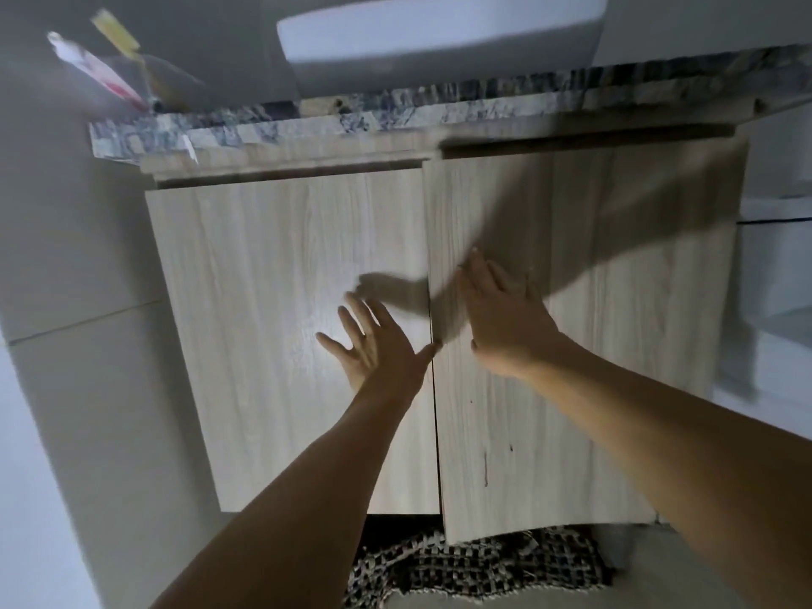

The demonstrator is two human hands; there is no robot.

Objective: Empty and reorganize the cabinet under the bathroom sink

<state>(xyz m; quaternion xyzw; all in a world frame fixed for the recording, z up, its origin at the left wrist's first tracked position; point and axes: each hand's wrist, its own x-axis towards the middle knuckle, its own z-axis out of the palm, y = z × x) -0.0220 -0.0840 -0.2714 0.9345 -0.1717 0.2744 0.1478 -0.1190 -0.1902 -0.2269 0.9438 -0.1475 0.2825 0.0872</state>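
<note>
Sink [439, 33] above cabinet [272, 301]

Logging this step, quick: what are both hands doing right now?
Left hand: open, fingers spread, at the left cabinet door.
Right hand: open, flat against the right cabinet door.

You are seeing the sink basin [439, 33] cut off at the top edge, the blurred tubes [105, 68], perhaps toothpaste, smearing, and closed doors [290, 327] hiding the cabinet's contents.
</note>
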